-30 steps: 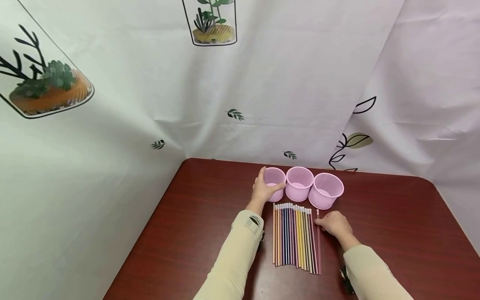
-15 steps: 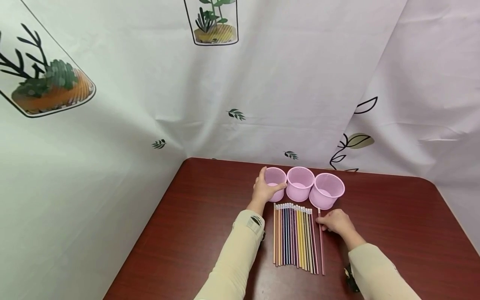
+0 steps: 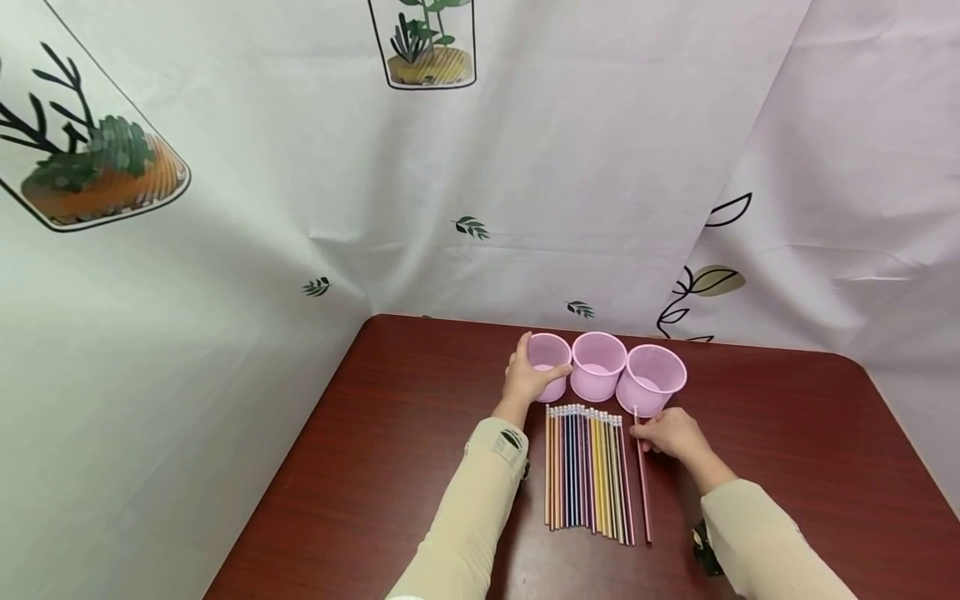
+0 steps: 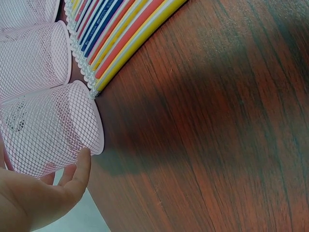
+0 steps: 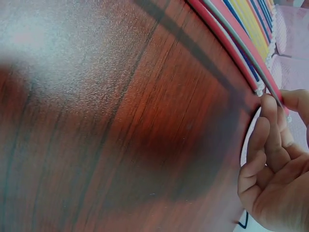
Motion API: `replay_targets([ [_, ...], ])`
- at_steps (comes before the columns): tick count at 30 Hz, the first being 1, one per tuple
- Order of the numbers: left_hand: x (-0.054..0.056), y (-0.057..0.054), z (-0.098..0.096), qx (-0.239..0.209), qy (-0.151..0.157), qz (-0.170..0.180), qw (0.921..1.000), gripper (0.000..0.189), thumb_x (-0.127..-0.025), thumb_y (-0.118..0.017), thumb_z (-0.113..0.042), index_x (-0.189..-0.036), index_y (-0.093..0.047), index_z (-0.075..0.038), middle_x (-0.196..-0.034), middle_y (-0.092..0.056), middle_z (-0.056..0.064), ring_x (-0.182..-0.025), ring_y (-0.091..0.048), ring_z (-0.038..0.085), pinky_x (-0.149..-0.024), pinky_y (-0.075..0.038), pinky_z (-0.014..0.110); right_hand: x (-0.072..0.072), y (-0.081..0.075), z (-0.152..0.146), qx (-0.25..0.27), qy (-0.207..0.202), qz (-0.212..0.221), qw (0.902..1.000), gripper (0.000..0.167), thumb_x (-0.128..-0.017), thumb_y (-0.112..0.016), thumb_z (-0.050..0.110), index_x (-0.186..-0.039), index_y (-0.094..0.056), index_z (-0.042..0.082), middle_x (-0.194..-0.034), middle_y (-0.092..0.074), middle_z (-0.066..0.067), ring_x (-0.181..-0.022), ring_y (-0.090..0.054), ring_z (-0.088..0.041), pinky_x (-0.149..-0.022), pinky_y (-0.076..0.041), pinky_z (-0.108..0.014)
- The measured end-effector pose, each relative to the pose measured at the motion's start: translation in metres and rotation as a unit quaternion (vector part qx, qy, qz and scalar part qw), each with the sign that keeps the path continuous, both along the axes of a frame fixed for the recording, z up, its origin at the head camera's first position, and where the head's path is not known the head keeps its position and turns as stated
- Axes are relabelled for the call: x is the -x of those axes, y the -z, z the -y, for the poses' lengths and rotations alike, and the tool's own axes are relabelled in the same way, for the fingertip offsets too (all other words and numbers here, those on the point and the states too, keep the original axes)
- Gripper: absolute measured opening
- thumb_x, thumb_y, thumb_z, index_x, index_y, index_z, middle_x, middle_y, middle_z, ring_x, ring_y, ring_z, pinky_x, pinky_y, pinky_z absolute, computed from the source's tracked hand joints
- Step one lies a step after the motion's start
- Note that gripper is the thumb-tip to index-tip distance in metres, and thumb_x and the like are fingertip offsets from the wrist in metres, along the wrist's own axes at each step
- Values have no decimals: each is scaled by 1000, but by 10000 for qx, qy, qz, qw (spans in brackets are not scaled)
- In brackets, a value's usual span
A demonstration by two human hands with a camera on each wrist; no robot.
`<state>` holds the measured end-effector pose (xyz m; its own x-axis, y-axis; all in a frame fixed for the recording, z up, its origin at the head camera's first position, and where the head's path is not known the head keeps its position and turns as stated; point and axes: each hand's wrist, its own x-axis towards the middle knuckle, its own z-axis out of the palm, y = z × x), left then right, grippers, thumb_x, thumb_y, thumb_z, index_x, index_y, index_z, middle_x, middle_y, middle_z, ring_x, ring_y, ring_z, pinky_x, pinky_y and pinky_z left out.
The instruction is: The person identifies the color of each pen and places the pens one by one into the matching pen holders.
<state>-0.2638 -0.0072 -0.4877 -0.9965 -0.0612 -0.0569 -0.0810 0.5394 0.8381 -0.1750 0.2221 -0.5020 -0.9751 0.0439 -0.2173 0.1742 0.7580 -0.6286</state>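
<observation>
Three pink mesh pencil cups stand in a row at the back of the table. My left hand (image 3: 525,379) grips the leftmost cup (image 3: 553,392), thumb over the near rim and fingers round its outer side. In the left wrist view the fingertips touch the mesh wall of that cup (image 4: 53,125). Between thumb and fingertips, my right hand (image 3: 675,434) pinches a red pencil (image 3: 644,492) near its white eraser end. That eraser end overlaps the front of the right cup (image 3: 651,392) in the head view. The middle cup (image 3: 596,387) stands between the others.
A row of several pencils (image 3: 588,475) in different colours lies side by side in front of the cups, erasers toward them. The dark red wooden table (image 3: 390,467) meets a white patterned cloth (image 3: 585,208) behind and at the left.
My right hand has drawn the red pencil slightly away from the row and raised its eraser end toward the right cup. The left hand has stayed on the left cup.
</observation>
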Motion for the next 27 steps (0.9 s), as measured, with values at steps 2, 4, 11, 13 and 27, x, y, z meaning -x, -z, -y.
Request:
replay_targets([
  [2,0,0,0,-6,-4,0,10000,97,-63,-83,-44,-143,-30,-28,-135,-43,15,-121,-40,36,-93,-38,50,0,-2,1,12,-20,-72,10000,31,-76,-67,24,-50,-60,10,-44,-51,3,-44,-47,-11,-49,-37,-27],
  [4,0,0,0,0,2,9,10000,97,-63,-83,-44,-143,-29,-28,-135,-43,14,-121,-40,36,-93,-38,50,0,-4,3,57,-6,-134,9999,31,-77,-67,24,-50,-60,9,-44,-51,3,-44,-46,-11,-49,-37,-27],
  [11,1,2,1,-16,17,-22,10000,99,-63,-83,-45,-144,-30,-26,-134,-43,15,-121,-40,36,-92,-39,50,-1,-15,7,190,-17,-267,9995,28,-76,-66,21,-53,-60,7,-46,-53,0,-45,-47,-11,-47,-37,-26],
  [13,1,2,1,-10,19,-33,10000,99,-63,-83,-45,-144,-30,-25,-134,-43,16,-120,-40,37,-92,-39,50,0,-19,8,201,-34,-301,9993,26,-76,-66,21,-54,-61,7,-47,-55,-2,-45,-47,-11,-48,-37,-26],
  [27,1,2,1,-40,21,-7,10000,99,-63,-83,-44,-144,-29,-25,-134,-43,16,-121,-40,37,-92,-39,50,3,-44,11,752,-138,-505,9958,14,-77,-66,15,-69,-63,3,-57,-61,-4,-55,-59,-18,-54,-42,-26],
])
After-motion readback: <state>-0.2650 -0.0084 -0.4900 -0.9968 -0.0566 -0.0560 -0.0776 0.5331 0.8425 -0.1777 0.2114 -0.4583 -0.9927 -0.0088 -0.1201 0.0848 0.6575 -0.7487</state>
